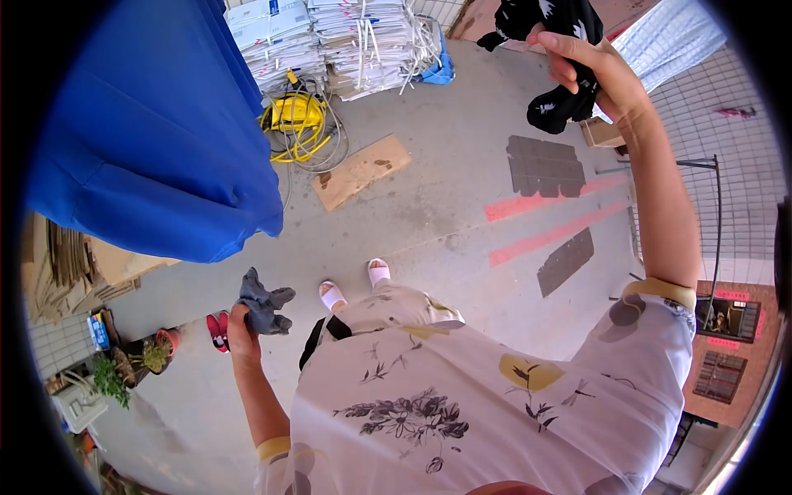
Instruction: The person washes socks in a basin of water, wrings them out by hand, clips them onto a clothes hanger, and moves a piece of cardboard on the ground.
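In the head view my left hand (242,337) is closed around a bunched dark grey cloth (266,304), which looks like socks, held low on the left. My right hand (601,73) is raised at the upper right with its fingers curled on black socks (551,110) with white marks. Parts of the black socks show above and below the fingers; the palm hides the rest. A large blue cloth (157,140) hangs at the upper left, apart from my left hand. Behind my right hand is a pale blue cloth (672,41).
Tied paper stacks (363,49) stand at the back, near a yellow machine (294,113) with coiled hose and cable. Flat cardboard (361,172) and dark mats (544,167) lie on the floor. Red shoes (218,331) and potted plants (155,355) are at the left.
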Motion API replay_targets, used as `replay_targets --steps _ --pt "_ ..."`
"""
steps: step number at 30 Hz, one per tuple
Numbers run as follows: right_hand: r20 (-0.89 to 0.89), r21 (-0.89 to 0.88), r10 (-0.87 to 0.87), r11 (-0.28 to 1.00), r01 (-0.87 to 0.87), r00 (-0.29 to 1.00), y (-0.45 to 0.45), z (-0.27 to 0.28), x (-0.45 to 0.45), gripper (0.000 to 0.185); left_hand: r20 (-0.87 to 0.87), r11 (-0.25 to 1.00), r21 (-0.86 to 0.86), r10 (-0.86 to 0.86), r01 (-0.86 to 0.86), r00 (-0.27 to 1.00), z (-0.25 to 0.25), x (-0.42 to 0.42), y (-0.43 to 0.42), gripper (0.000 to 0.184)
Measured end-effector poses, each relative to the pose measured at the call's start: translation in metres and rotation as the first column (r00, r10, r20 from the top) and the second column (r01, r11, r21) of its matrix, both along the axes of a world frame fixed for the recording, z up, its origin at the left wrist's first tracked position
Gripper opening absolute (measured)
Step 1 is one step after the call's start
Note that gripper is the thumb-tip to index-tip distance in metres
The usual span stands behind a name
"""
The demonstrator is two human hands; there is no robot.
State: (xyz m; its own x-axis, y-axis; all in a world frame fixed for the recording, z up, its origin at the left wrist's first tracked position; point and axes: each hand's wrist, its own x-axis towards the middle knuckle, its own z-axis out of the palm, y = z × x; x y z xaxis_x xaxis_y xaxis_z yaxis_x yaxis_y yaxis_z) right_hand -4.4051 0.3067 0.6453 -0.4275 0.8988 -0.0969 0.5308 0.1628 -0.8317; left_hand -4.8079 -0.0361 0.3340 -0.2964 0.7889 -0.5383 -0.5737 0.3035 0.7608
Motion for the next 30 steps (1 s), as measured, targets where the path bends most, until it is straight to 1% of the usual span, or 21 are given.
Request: replay_targets --steps 2,3,4,5,7,8,11,12,13,15,16,17,19,22,25,26,29,30 --pt "-0.024 -0.045 0.099 0.994 -0.1 0.995 0.009 -0.009 0.009 0.037 -0.005 1.0 0.007 0.01 -0.01 1.0 -0.008 -0.003 -0.004 0.056" --pt "-0.037 -0.064 0.149 0.986 -0.151 0.988 0.012 -0.012 0.011 0.039 -0.002 1.0 0.01 0.013 -0.013 1.0 -0.013 -0.006 -0.006 0.053" --pt "-0.097 -0.167 0.153 0.971 -0.168 0.983 0.011 -0.013 0.011 0.033 0.002 1.0 0.011 0.016 -0.016 1.0 -0.017 -0.009 -0.01 0.051" --pt "-0.121 -0.183 0.159 0.967 -0.18 0.98 0.012 -0.014 0.009 0.033 0.009 1.0 0.009 0.019 -0.019 1.0 -0.021 -0.011 -0.013 0.048" --pt "-0.17 -0.214 0.171 0.955 -0.205 0.971 0.016 -0.019 0.002 0.033 0.036 0.999 0.032 0.032 -0.033 0.999 -0.009 -0.003 -0.011 0.046" --pt "-0.149 -0.184 0.174 0.962 -0.2 0.973 0.02 -0.023 0.003 0.033 0.047 0.998 0.041 0.036 -0.038 0.998 -0.004 -0.001 -0.011 0.045" --pt "-0.226 -0.388 0.213 0.875 -0.289 0.95 0.03 -0.023 -0.005 0.035 -0.022 0.99 -0.014 0.137 -0.137 0.99 -0.024 -0.008 -0.02 0.043" --pt "-0.207 -0.418 0.256 0.85 -0.322 0.944 0.033 -0.021 -0.006 0.037 -0.017 0.985 -0.011 0.171 -0.171 0.985 -0.026 -0.007 -0.02 0.041" --pt "-0.174 -0.442 0.285 0.833 -0.333 0.943 0.042 -0.025 -0.003 0.032 -0.002 0.983 0.0 0.185 -0.185 0.983 -0.03 -0.007 -0.021 0.04" --pt "-0.015 -0.332 0.107 0.937 -0.106 0.994 0.038 -0.035 -0.003 0.03 0.031 0.977 0.019 0.211 -0.212 0.977 -0.034 -0.008 -0.026 0.04" --pt "-0.012 -0.25 0.147 0.957 -0.145 0.989 0.038 -0.039 -0.008 0.035 0.033 0.976 0.02 0.217 -0.218 0.976 -0.035 -0.007 -0.026 0.04" --pt "0.092 -0.313 0.142 0.944 -0.106 0.986 0.042 -0.036 -0.01 0.037 0.037 0.974 0.022 0.224 -0.224 0.974 -0.036 -0.007 -0.026 0.04" --pt "0.13 -0.331 0.126 0.941 -0.076 0.983 0.037 -0.03 -0.016 0.033 0.046 0.974 0.026 0.223 -0.224 0.974 -0.04 -0.009 -0.031 0.04" --pt "0.015 -0.333 0.253 0.914 -0.234 0.967 0.048 -0.044 -0.015 0.029 0.053 0.97 0.035 0.237 -0.239 0.97 -0.043 -0.01 -0.03 0.04" --pt "-0.005 -0.436 0.25 0.871 -0.227 0.968 0.036 -0.04 -0.017 0.029 0.044 0.964 0.026 0.262 -0.263 0.964 -0.037 -0.005 -0.027 0.039" --pt "-0.008 -0.442 0.269 0.863 -0.245 0.963 0.037 -0.043 -0.013 0.033 0.049 0.967 0.027 0.252 -0.253 0.967 -0.036 -0.005 -0.027 0.039" --pt "-0.018 -0.405 0.236 0.887 -0.223 0.972 0.048 -0.048 -0.002 0.034 0.066 0.967 0.041 0.248 -0.251 0.967 -0.038 -0.007 -0.029 0.038" --pt "0.043 -0.363 0.14 0.925 -0.115 0.989 0.04 -0.043 -0.006 0.037 0.064 0.969 0.049 0.24 -0.243 0.969 -0.037 -0.007 -0.028 0.038"
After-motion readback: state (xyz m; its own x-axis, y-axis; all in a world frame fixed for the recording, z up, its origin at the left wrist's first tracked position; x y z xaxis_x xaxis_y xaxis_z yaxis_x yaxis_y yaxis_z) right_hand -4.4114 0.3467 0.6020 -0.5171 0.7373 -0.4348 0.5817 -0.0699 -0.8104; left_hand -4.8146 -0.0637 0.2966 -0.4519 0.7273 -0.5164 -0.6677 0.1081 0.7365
